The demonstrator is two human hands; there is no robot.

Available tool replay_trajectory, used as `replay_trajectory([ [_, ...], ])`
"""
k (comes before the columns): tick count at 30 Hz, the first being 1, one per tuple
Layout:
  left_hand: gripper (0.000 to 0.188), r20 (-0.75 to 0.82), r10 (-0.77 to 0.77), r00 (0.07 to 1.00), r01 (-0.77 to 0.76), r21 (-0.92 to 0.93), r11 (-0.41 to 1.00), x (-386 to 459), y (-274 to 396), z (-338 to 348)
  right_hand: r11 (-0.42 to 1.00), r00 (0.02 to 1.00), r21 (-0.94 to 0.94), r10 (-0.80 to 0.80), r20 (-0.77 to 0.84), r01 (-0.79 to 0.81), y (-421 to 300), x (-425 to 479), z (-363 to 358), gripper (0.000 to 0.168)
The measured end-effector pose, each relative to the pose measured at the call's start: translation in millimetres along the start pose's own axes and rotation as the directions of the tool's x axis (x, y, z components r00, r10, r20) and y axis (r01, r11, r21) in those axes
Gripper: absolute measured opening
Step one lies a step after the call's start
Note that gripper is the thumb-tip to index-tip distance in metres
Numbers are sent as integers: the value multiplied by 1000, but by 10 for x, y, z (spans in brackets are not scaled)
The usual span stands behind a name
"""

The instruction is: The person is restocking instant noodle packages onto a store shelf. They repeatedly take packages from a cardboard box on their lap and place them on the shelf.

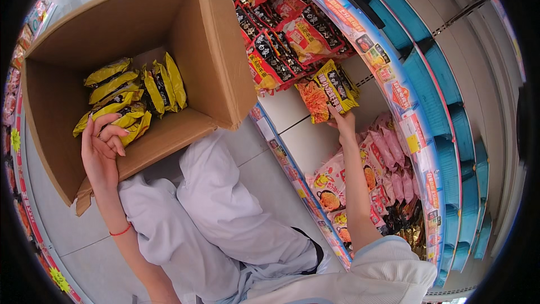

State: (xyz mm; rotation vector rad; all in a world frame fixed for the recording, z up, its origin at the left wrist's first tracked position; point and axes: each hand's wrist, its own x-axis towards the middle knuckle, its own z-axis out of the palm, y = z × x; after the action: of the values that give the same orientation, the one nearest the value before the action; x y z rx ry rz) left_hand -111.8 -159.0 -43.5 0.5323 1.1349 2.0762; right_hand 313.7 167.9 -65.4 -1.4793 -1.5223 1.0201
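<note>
My right hand (344, 125) grips the lower edge of a yellow-and-black instant noodle packet (331, 89) on the lower shelf. The packet leans against the end of a row of red-and-black noodle packets (270, 57), and more yellow wrapping shows behind it. On my left stands an open cardboard box (219, 57), tilted in view, with several yellow noodle packets (164, 86) grouped in two stacks inside. My left hand (101, 145) reaches over the box's near edge, palm up and fingers half curled beside the nearest packets. Nothing shows in its grasp.
Pink noodle packets (333, 181) fill the shelf nearer me, with dark and gold ones (407, 223) beyond. A printed shelf strip (291, 173) edges the lower shelf. Teal shelf bins (430, 88) rise at right. Another stocked shelf (19, 143) borders the tiled floor (84, 257) at left.
</note>
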Motion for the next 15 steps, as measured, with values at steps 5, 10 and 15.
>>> replay_trajectory([
  [5, 40, -22, -3, 1000, 3, 6, 1000, -6, -4, 32, 999, 999, -33, 16, -33, -17, 336, 353, 81, 30],
  [10, 40, -22, -10, 1000, 10, 30, 1000, -13, 10, 5, 989, 997, -126, 82, 2, -81, 479, 427, 125, 29],
  [15, 40, -20, -14, 1000, 14, 30, 999, -1, -12, -2, 961, 995, -261, 91, -32, -97, 479, 437, 115, 33],
])
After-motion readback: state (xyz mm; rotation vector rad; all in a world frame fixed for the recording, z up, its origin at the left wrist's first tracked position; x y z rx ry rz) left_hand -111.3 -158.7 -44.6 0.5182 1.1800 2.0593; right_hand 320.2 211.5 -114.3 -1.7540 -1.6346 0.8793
